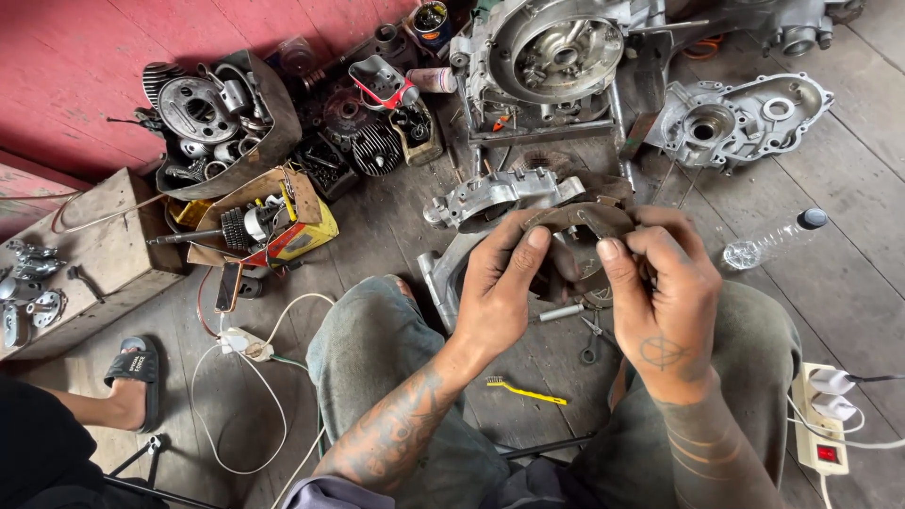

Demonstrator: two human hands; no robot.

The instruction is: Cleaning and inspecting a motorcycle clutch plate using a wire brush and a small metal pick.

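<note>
Fingers of both hands are closed on a curved brake shoe (577, 219), held above the plank floor (396, 226) between the knees: the left hand (498, 287) pinches its left end, the right hand (660, 292) its right end. Under it on the floor lie an engine casing (490, 196), pliers (592, 337) and a yellow brush (528, 390). A clear bottle (771, 239) lies near the floor's right edge.

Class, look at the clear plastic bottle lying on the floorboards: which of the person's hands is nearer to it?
Right. The right hand holds the curved dark part just left of the plastic bottle; the left hand grips the same part's other end, farther away.
</note>
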